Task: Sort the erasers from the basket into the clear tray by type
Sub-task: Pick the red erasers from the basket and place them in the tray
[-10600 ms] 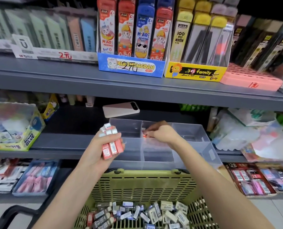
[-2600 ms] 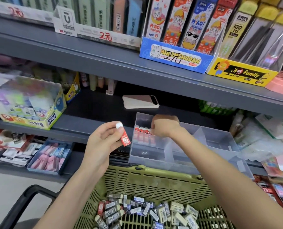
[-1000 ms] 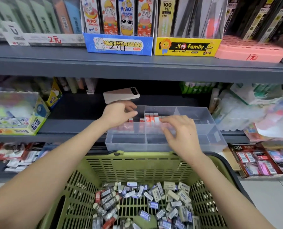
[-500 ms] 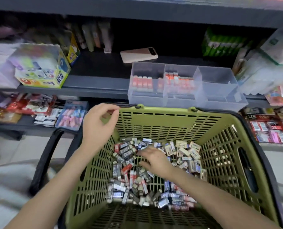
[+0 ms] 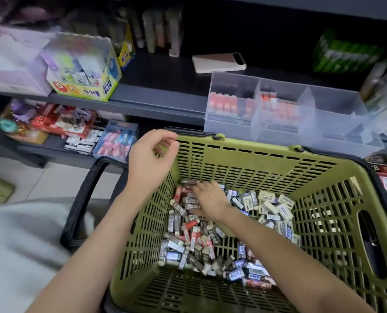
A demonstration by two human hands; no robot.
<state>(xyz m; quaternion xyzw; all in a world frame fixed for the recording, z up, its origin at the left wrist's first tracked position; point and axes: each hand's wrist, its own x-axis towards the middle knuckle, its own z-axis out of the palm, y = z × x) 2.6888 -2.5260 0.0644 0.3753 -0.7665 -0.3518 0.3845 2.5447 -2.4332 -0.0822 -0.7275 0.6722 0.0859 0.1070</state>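
A green basket (image 5: 255, 152) sits in front of me with a heap of small erasers (image 5: 210, 245) on its floor: red, dark brown, blue and cream sleeves mixed. My right hand (image 5: 208, 197) is down in the basket, fingers spread flat on the far-left part of the heap, fingertips by a dark brown eraser (image 5: 189, 181). My left hand (image 5: 149, 163) hovers over the basket's far-left corner, fingers loosely curled, holding nothing. The clear tray (image 5: 334, 123) stands on the shelf beyond the basket. Its two back-left compartments hold red erasers (image 5: 224, 102) in upright rows.
A pale phone (image 5: 219, 62) lies on the shelf behind the tray. A yellow glue box (image 5: 84, 71) stands at the left of that shelf. A lower shelf carries a box of pink items (image 5: 115, 145). The basket's black handle (image 5: 84, 199) hangs down on its left.
Both hands have left the tray and come down to the basket. In the last half second my right hand slid toward the far-left of the heap. My left hand stayed above the rim.
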